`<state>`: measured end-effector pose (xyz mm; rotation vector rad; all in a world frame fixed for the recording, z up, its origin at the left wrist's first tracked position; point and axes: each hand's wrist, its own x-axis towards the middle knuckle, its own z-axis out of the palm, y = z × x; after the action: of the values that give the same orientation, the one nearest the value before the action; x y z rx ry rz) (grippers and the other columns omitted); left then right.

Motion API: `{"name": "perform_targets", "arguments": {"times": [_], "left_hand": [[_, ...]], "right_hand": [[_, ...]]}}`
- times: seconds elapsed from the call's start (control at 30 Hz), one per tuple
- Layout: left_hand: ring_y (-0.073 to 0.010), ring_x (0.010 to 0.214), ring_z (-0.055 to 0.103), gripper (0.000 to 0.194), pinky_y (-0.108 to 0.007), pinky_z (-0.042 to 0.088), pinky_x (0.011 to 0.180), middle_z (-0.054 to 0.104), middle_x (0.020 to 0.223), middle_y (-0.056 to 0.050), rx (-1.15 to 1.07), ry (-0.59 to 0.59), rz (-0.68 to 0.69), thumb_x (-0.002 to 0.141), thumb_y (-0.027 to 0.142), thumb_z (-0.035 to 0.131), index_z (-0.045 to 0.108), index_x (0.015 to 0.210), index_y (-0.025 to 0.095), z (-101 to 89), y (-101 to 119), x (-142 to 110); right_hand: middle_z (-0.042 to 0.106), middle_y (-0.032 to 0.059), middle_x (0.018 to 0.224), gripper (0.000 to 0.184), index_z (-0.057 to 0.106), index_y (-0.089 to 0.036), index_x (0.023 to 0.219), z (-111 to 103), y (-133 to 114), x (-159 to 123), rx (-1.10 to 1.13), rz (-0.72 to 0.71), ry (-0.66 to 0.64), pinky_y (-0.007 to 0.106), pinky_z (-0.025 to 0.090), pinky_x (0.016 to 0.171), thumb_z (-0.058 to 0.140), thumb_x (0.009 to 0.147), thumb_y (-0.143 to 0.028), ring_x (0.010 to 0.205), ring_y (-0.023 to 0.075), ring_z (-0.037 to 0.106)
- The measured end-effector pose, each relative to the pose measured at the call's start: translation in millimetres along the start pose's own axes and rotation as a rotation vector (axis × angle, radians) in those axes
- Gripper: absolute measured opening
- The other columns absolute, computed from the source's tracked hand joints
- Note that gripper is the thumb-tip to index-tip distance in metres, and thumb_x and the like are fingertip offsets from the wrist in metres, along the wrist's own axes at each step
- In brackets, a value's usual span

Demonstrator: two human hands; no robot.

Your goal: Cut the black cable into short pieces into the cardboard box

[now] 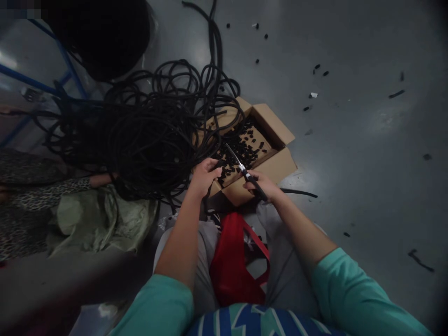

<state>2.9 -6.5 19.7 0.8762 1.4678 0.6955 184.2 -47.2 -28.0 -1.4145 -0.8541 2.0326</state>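
My right hand is closed around the black handles of a pair of scissors. Their thin silver blades point up and left over an open cardboard box. Beside the box's left edge, my left hand pinches a black cord; the fingers partly hide it. The blades and the pinched cord are a little apart. Many short black cut pieces lie scattered inside the box. A large tangle of black cord spreads left of it, with loops hanging over the box's rim.
A big black bundle stands at the upper left near a blue metal frame. Another person's forearm reaches to the tangle. A red bag or cloth lies between my legs. Loose black bits dot the grey floor.
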Motion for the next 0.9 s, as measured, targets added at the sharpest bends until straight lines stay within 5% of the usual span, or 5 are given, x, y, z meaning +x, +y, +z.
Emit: {"name": "perform_targets", "arguments": {"times": [0.27,0.57,0.9], "left_hand": [[-0.0055,0.041,0.049,0.034,-0.018,0.034,0.041,0.055,0.057,0.005,-0.075,0.098,-0.081,0.062,0.025,0.062,0.054,0.093,0.014,1.4,-2.7,1.8],[-0.0026,0.039,0.043,0.014,-0.017,0.029,0.039,0.055,0.056,0.003,-0.03,0.149,-0.098,0.063,0.021,0.06,0.051,0.07,0.013,3.0,-4.6,2.5],[-0.0044,0.041,0.044,0.009,-0.019,0.031,0.041,0.052,0.051,0.003,-0.05,0.062,-0.121,0.058,0.013,0.06,0.053,0.064,0.012,8.0,-6.9,0.4]], "right_hand": [[0.051,-0.0049,0.059,0.048,0.056,-0.015,0.1,-3.1,2.4,2.2,-0.016,-0.029,-0.03,0.021,0.035,0.048,0.057,0.052,-0.018,0.051,0.0085,0.046],[0.062,0.0042,0.092,0.054,0.058,-0.015,0.109,-6.3,6.1,4.5,-0.201,-0.134,-0.156,0.03,0.04,0.08,0.065,0.057,-0.03,0.087,0.0187,0.055],[0.062,0.0045,0.093,0.06,0.053,-0.015,0.117,-2.1,7.8,3.0,-0.325,-0.172,-0.181,0.034,0.039,0.084,0.067,0.061,-0.03,0.088,0.0191,0.054]]}}
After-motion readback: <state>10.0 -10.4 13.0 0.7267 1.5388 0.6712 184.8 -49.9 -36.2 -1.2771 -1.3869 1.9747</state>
